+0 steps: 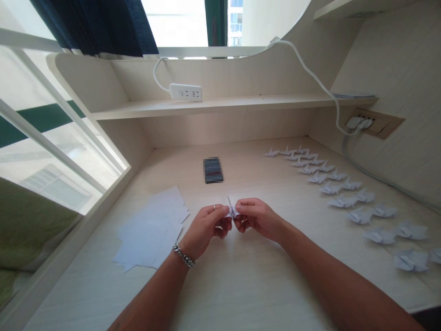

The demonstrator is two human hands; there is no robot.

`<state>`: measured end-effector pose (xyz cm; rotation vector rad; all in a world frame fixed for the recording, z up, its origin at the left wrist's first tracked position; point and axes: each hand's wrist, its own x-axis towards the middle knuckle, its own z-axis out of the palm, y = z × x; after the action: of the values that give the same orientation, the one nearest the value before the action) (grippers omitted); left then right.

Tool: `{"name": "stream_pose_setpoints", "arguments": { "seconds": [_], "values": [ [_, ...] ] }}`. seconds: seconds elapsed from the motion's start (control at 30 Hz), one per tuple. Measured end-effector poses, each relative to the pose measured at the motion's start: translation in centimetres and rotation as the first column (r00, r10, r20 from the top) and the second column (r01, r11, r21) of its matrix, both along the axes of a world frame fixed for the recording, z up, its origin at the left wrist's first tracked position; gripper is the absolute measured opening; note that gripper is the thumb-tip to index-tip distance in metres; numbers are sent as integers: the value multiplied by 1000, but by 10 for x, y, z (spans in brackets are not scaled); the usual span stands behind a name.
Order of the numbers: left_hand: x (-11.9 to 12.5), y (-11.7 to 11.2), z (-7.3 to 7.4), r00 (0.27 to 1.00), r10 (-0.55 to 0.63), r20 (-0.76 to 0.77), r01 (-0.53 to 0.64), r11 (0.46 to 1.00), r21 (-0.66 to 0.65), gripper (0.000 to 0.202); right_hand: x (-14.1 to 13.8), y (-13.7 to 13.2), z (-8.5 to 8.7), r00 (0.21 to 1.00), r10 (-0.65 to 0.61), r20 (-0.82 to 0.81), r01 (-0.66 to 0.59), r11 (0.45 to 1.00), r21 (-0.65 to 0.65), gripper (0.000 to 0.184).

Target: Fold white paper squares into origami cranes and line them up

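My left hand [206,225] and my right hand [257,218] meet above the desk, pinching a small folded white paper piece [233,207] between them. The paper stands upright, and my fingers hide most of it. A loose stack of white paper sheets [149,230] lies just left of my left hand. A silver chain bracelet [183,255] circles my left wrist, and a ring [214,208] sits on one left finger.
Rows of white origami cranes [344,193] spread along the desk's right side. A dark pixelated rectangular object [212,170] lies beyond my hands. A white power strip [185,92] rests on a shelf [220,108] above, with a cable running to a wall socket [374,123]. A window [58,138] lines the left.
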<state>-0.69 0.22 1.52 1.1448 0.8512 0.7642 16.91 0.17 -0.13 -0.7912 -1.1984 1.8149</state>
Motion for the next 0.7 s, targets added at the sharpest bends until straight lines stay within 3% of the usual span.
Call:
{"name": "stream_pose_setpoints", "arguments": {
  "seconds": [0.3,0.57,0.7],
  "values": [
    [0,0,-2,999,15,36,-16,1000,9,32,2,-1,1,1000,21,-10,-21,998,-55,26],
    [8,-7,3,950,36,309,0,993,-114,30,-7,-5,5,957,1,-289,-45,989,-144,25],
    [10,-8,1,928,71,367,-19,990,-143,28,-11,-5,5,931,-19,-364,-41,987,-157,23]
  ]
}}
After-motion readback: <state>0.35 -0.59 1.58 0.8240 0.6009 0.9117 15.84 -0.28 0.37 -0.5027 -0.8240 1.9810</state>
